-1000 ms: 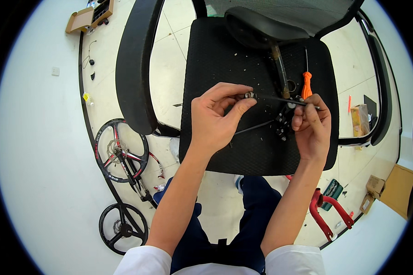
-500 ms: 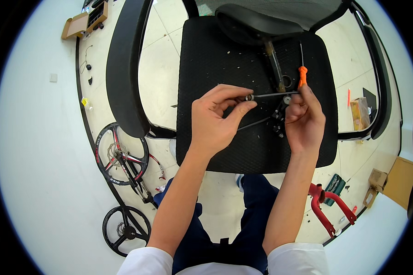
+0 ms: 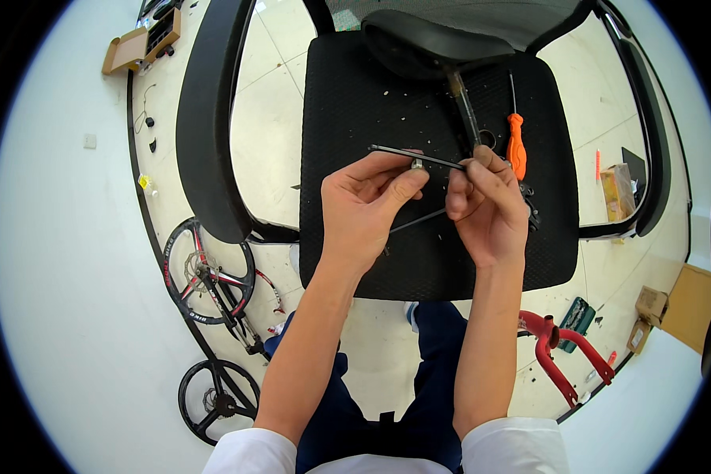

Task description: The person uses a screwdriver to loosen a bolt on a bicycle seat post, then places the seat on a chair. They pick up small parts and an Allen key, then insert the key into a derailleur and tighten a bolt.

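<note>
My left hand [image 3: 361,207] pinches a small shiny metal fitting [image 3: 418,164], nut-like in size, between thumb and fingers. My right hand [image 3: 494,205] is closed on one end of a thin dark metal rod [image 3: 415,155]. The rod points left and crosses just over the fitting; whether they touch I cannot tell. Both hands are above the black chair seat [image 3: 347,103]. Beyond them lies a bicycle saddle [image 3: 426,47] with its seat post [image 3: 465,107]. An orange-handled screwdriver [image 3: 517,146] rests right of the post. Small black parts [image 3: 532,207] are partly hidden behind my right hand.
Curved armrests [image 3: 205,126] flank the seat. Bicycle wheels [image 3: 183,272] lean by the left wall. At the lower right are a red bicycle fork [image 3: 547,347], a green case [image 3: 577,325] and cardboard boxes [image 3: 650,304]. An opened carton [image 3: 126,51] sits far left.
My right hand has moved left and turned, bringing the rod's free end past the left fingers. The rod end was at the fitting before; now it crosses over it. The screwdriver handle shows more fully.
</note>
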